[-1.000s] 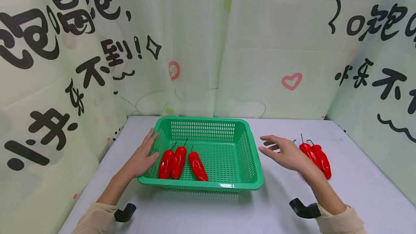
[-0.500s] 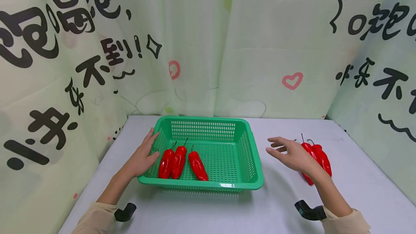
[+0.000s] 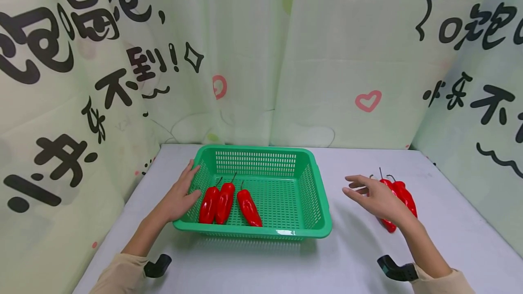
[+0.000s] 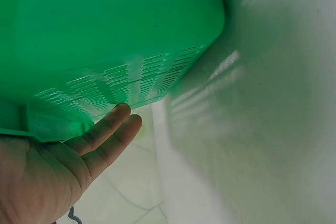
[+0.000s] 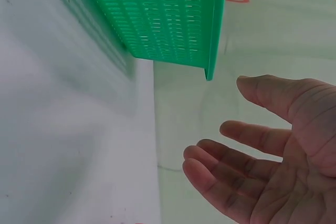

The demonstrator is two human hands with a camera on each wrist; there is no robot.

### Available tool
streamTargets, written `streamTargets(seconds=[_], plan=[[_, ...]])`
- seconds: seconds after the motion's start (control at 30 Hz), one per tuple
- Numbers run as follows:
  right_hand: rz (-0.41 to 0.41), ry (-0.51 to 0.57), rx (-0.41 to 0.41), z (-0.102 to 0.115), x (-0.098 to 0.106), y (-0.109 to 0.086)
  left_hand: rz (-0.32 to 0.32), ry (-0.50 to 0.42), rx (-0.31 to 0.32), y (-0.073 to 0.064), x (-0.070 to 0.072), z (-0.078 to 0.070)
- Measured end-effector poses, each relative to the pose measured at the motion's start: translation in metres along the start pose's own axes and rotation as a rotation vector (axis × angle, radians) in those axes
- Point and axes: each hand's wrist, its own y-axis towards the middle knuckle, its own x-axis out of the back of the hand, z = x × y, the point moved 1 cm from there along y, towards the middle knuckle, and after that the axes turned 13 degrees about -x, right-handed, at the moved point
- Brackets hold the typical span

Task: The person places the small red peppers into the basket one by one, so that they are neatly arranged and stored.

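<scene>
Three glossy red chili peppers (image 3: 224,204) lie in the left half of a green plastic basket (image 3: 286,234). My left hand (image 3: 182,196) holds the basket's left rim. Its thumb reaches over to the inside, and two fingers (image 4: 107,140) lie along the outer wall in the left wrist view; the thumb is hidden there. My right hand (image 3: 377,199) hovers right of the basket with loosely bent, parted fingers and nothing in them. Behind it lie more red chili peppers (image 3: 405,198) on the table, partly covered by the hand and forearm.
The white table (image 3: 253,267) is bounded at the back and both sides by pale green curtains (image 3: 318,80) with black lettering. Each wrist carries a black camera mount. The basket's right wall (image 5: 163,14) stands up left of my right hand in the right wrist view.
My right hand has drifted right, away from the basket and closer over the loose peppers, its fingers staying parted. The left hand and the basket have kept their places.
</scene>
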Motion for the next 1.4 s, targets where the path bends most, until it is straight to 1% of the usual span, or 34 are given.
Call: streamTargets(seconds=[0.4,0.77,1.07,1.3,1.4], plan=[[-0.04,-0.073,-0.046,-0.023,0.005,-0.005,0.002,0.004,0.013,0.0,-0.001,0.001],[-0.058,-0.065,-0.054,-0.041,0.006,-0.011,0.003,-0.001,0.003,0.0,0.0,0.001],[-0.102,-0.084,-0.12,-0.052,0.007,-0.012,0.002,-0.009,-0.003,0.0,0.0,0.002],[-0.119,-0.092,-0.148,-0.06,0.006,-0.009,-0.01,-0.008,-0.038,-0.002,0.0,0.002],[-0.119,-0.091,-0.164,-0.064,0.006,-0.008,-0.012,-0.006,-0.039,-0.001,-0.001,0.003]])
